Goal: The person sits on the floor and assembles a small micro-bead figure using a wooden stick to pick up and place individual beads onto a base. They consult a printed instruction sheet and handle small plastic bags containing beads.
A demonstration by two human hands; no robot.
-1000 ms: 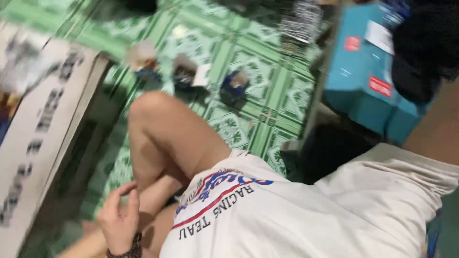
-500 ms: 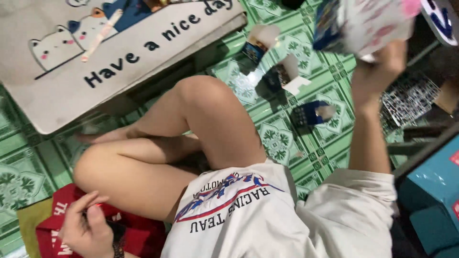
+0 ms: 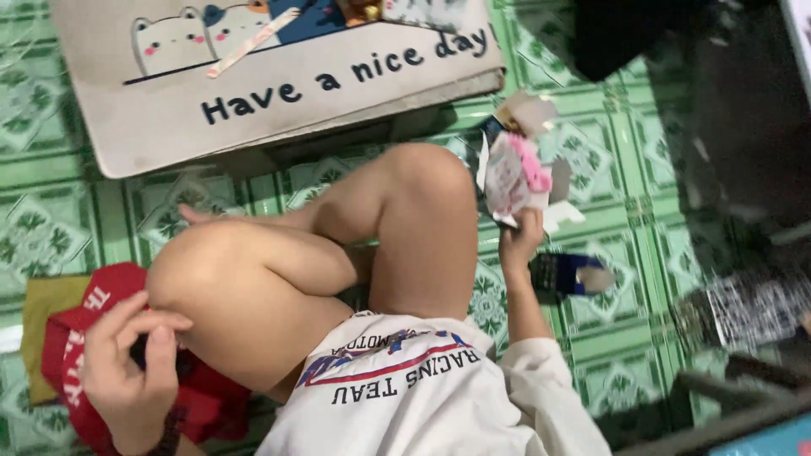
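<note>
I sit cross-legged on a green patterned tile floor, in a white printed shirt. My right hand is beside my right knee and grips a crumpled white and pink packet from below. My left hand is at the lower left, its fingers bent together over a red cloth with white print. Whether it grips the cloth or something small is unclear. A dark band circles that wrist.
A grey mat with cartoon cats lies ahead. A small dark blue packet and paper scraps lie by my right hand. A yellow sheet lies under the red cloth. Dark objects and a black-and-white patterned thing are on the right.
My right hand has come down from high up to beside my knee, still holding the white and pink packet. My left hand stays by the red cloth. The view has shifted.
</note>
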